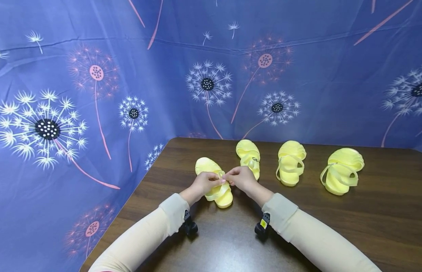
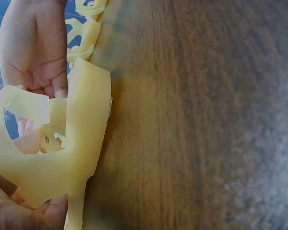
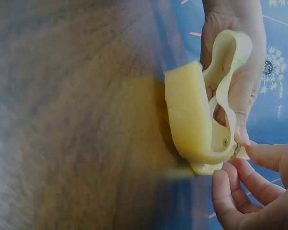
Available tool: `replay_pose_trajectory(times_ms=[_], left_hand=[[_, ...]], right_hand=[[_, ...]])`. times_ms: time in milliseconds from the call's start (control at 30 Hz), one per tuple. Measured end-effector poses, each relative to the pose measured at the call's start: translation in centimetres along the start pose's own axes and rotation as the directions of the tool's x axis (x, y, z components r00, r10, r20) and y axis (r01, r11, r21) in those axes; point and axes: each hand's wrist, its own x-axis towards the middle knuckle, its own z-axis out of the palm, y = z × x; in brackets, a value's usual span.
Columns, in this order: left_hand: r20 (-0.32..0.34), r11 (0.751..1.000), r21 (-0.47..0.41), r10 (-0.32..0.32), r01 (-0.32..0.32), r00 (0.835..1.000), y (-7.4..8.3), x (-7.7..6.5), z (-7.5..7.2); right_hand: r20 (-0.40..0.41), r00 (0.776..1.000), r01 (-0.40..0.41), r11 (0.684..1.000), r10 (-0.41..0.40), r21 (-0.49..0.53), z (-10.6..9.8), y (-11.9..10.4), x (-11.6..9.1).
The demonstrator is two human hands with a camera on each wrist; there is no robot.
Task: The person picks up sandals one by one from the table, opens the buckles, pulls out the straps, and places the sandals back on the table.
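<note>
A pale yellow sandal (image 1: 205, 164) lies on the table under both hands, its toe pointing away and to the left. From its left side, my left hand (image 1: 205, 184) pinches the sandal's strap near the side. My right hand (image 1: 243, 178) meets it from the right, thumb and forefinger pinching the strap end. The right wrist view shows the heel (image 3: 187, 112), the curved ankle strap (image 3: 224, 96) and a small metal buckle (image 3: 237, 149) between the fingertips. Fingers partly hide that buckle. In the left wrist view the sandal (image 2: 89, 120) covers much of the left hand (image 2: 19, 206).
Just beyond the right hand stands another yellow sandal (image 1: 246, 148). Further right are a third sandal (image 1: 291, 150) and a fourth sandal (image 1: 345, 158), their straps standing loose. A blue dandelion-print cloth (image 1: 316, 75) hangs behind the brown wooden table (image 1: 384, 226).
</note>
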Motion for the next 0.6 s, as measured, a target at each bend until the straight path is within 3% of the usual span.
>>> replay_pose_trajectory(times_ms=[167, 600], left_hand=[[0.002, 1.000, 0.016, 0.004, -0.004, 1.000, 0.0, 0.0, 0.0], [0.050, 0.998, 0.055, -0.020, 0.017, 0.999, 0.6, 0.0, -0.3]], right_hand=[[-0.051, 0.995, 0.075, 0.991, -0.081, -0.111, 0.4, -0.1, 0.0], [-0.094, 0.978, 0.163, 0.964, -0.186, -0.211, 1.2, -0.4, 0.3]])
